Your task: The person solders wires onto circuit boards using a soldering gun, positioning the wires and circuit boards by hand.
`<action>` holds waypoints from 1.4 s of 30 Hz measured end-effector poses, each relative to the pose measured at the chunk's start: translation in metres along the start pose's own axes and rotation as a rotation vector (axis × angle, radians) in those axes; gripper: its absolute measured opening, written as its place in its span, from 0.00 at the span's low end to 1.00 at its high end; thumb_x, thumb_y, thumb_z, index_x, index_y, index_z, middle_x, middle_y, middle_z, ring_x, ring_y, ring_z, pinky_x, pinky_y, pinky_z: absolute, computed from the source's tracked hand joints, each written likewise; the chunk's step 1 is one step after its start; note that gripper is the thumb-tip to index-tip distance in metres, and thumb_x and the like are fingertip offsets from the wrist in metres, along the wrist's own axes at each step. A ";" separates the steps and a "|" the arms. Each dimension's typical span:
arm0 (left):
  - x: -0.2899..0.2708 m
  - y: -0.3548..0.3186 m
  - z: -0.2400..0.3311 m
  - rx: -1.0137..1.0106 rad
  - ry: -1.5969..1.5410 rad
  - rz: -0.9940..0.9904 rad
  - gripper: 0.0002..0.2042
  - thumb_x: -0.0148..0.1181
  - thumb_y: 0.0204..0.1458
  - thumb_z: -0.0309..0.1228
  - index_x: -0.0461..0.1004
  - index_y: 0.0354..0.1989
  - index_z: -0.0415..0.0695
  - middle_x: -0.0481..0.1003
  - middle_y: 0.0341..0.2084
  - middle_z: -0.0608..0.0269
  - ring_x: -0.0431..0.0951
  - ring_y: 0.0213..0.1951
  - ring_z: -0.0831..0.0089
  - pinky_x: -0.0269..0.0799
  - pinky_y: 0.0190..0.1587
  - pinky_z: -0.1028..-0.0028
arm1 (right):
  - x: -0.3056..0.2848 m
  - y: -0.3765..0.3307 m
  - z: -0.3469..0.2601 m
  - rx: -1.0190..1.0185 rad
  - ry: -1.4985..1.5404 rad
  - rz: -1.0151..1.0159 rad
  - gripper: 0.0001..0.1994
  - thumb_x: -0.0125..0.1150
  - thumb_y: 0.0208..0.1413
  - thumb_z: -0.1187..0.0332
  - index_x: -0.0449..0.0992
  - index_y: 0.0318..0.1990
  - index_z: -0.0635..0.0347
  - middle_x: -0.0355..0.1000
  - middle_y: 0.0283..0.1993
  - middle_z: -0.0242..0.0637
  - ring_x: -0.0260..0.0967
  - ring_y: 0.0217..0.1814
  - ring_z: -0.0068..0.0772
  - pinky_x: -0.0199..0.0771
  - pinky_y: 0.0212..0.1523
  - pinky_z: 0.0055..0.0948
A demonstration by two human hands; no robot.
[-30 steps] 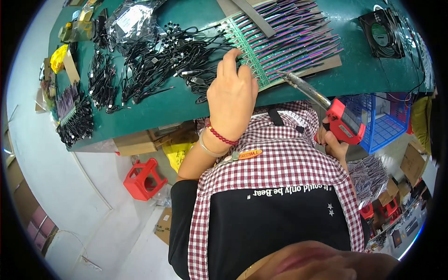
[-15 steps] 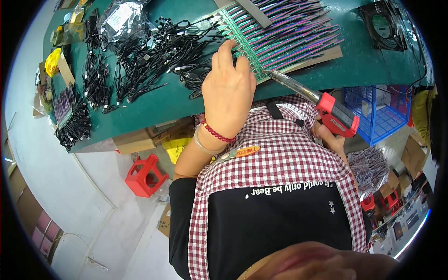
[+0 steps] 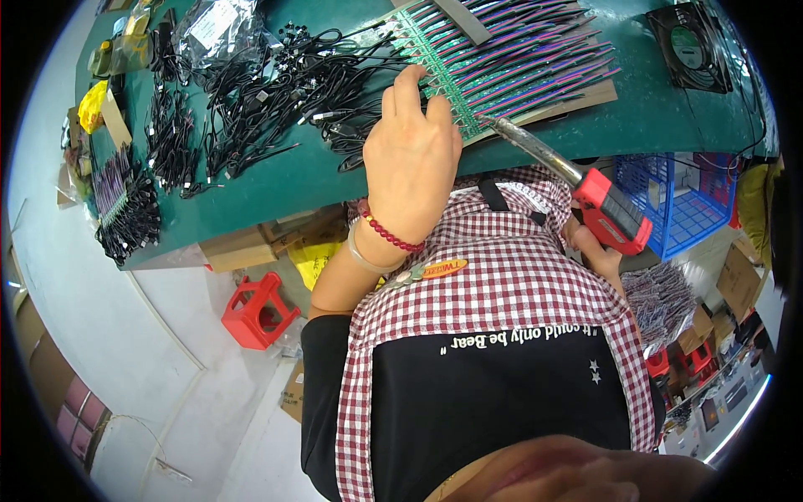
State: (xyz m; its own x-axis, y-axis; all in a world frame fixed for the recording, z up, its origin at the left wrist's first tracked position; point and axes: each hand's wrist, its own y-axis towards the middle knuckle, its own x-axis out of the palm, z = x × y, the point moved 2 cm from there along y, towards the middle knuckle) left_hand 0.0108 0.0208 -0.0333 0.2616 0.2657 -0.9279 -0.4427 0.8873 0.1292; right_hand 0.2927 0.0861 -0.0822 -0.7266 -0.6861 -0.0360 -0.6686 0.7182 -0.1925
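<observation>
Electronics assembly workshop, green workbench (image 3: pixel 276 180), black cable bundles (image 3: pixel 251 100), soldering iron (image 3: pixel 577 180), cooling fan (image 3: pixel 690 46), cardboard boxes (image 3: pixel 242 243)

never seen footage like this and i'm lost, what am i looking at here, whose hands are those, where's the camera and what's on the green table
The camera sits on a person's head and looks down through a wide fisheye lens, so straight edges bend and the person's own checked shirt fills the lower middle. No machine is involved, only two bare hands.

The left hand, with a red bead bracelet at the wrist, rests on a row of green circuit strips with purple and red wires lying across them. The right hand has a grip on a red-handled soldering iron, its metal tip reaching the strips.

On the green table lie bundles of black cables, and a small black fan stands at the far right. A blue basket hangs below the table edge, and a red stool stands on the floor.
</observation>
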 end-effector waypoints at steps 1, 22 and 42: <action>0.000 0.000 0.000 -0.006 0.002 -0.006 0.07 0.61 0.39 0.24 0.68 0.25 0.41 0.68 0.46 0.55 0.72 0.44 0.60 0.75 0.34 0.67 | -0.003 -0.001 0.006 0.022 0.061 0.012 0.14 0.62 0.47 0.80 0.72 0.43 0.67 0.73 0.33 0.34 0.69 0.32 0.22 0.70 0.34 0.23; -0.017 -0.008 -0.005 -0.055 0.035 0.091 0.06 0.62 0.39 0.28 0.73 0.27 0.46 0.69 0.44 0.64 0.68 0.44 0.66 0.59 0.44 0.64 | 0.017 0.029 -0.015 -0.073 0.300 0.004 0.19 0.55 0.53 0.70 0.63 0.50 0.73 0.62 0.20 0.34 0.56 0.20 0.23 0.58 0.23 0.25; -0.053 -0.028 -0.095 -0.130 -0.565 0.302 0.03 0.56 0.46 0.17 0.69 0.28 0.37 0.68 0.22 0.63 0.67 0.21 0.79 0.64 0.24 0.80 | 0.031 0.056 -0.042 -0.136 0.518 -0.016 0.18 0.53 0.54 0.70 0.61 0.50 0.69 0.57 0.19 0.32 0.53 0.18 0.22 0.57 0.21 0.25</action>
State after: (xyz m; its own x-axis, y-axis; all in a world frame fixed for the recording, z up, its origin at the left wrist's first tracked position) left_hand -0.0723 -0.0540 -0.0214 0.5043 0.6846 -0.5263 -0.6579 0.6994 0.2794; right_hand 0.2259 0.1102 -0.0527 -0.6756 -0.5751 0.4614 -0.6700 0.7400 -0.0588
